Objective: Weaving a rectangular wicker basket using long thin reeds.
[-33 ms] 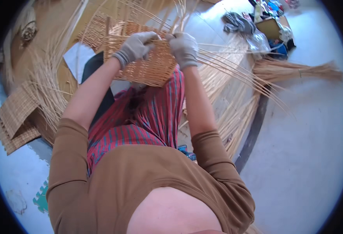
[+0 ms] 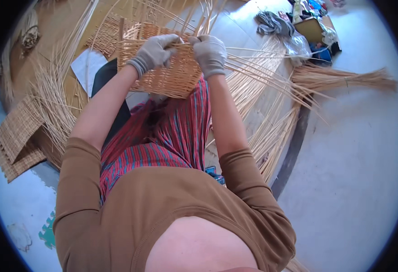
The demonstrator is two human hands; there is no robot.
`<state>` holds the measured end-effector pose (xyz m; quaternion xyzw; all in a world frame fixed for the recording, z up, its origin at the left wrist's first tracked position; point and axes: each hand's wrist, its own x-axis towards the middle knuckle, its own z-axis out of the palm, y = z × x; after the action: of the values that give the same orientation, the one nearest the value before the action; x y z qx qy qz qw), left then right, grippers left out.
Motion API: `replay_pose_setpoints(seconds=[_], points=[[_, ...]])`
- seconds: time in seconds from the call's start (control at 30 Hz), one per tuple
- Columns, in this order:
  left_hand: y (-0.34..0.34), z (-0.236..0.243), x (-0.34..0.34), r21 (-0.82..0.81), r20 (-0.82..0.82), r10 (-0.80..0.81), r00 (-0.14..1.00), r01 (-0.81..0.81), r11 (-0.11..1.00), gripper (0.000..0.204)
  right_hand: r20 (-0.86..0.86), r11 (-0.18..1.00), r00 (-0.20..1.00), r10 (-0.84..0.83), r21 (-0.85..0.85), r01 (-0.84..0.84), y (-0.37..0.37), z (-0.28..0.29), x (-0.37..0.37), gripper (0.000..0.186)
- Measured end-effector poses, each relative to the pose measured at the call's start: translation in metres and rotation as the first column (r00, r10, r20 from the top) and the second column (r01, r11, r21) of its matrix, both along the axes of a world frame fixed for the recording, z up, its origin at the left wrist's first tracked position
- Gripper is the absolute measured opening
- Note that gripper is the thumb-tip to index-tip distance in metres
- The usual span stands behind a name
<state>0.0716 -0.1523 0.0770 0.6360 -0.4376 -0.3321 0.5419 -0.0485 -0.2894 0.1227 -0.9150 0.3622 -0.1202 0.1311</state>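
Note:
A half-woven wicker basket (image 2: 171, 77) rests tilted by my lap, its upright stakes rising past the rim at the far side. My left hand (image 2: 155, 53), in a pale grey work glove, is closed over the rim's near edge, thumb and fingers pinching the weave. At the basket's right corner my right hand (image 2: 209, 54), gloved alike, is closed in a fist around wicker strands. Several long loose strands (image 2: 271, 84) run out to the right from beneath that fist. My fingertips partly hide the strands they grip.
Loose pale wicker (image 2: 54, 99) lies at left, with more strands (image 2: 262, 136) at right. A tied reed bundle (image 2: 348, 79) lies farther right. Flat woven panels (image 2: 20, 131) sit at left, near a white sheet (image 2: 88, 68). Clothes (image 2: 275, 23) and a box (image 2: 308, 31) stand far right.
Both hands and the basket have shifted slightly left in the view. The loose strands' ends at right have swung a little inward. Both hands keep their grip.

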Motion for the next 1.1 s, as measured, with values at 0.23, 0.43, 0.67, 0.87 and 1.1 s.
replay_pose_setpoints(seconds=[0.23,0.43,0.67,0.87,1.1], points=[[0.034,0.002,-0.015,-0.240,-0.090,0.144,0.985,-0.162,0.957,0.056,0.357,0.985,0.934,-0.010,0.165,-0.053,0.017,-0.010,-0.039,0.069],[0.105,-0.045,0.003,-0.190,-0.365,0.653,0.664,-0.740,0.645,0.020,-0.058,0.988,0.988,0.144,-0.055,-0.147,0.018,-0.022,-0.033,0.072],[0.149,-0.053,0.069,-0.177,-0.296,0.743,0.600,-0.799,0.575,0.019,-0.026,0.926,0.940,0.341,-0.164,-0.341,-0.009,0.030,-0.097,0.052],[0.098,-0.010,0.100,-0.303,-0.235,0.383,0.893,-0.442,0.844,0.040,0.150,0.937,0.927,0.344,0.011,-0.350,-0.016,0.134,-0.170,0.052],[0.051,0.089,0.016,-0.289,0.093,-0.027,0.995,0.052,0.956,0.059,0.561,0.868,0.721,-0.405,0.483,0.112,0.018,-0.033,-0.281,0.060]])
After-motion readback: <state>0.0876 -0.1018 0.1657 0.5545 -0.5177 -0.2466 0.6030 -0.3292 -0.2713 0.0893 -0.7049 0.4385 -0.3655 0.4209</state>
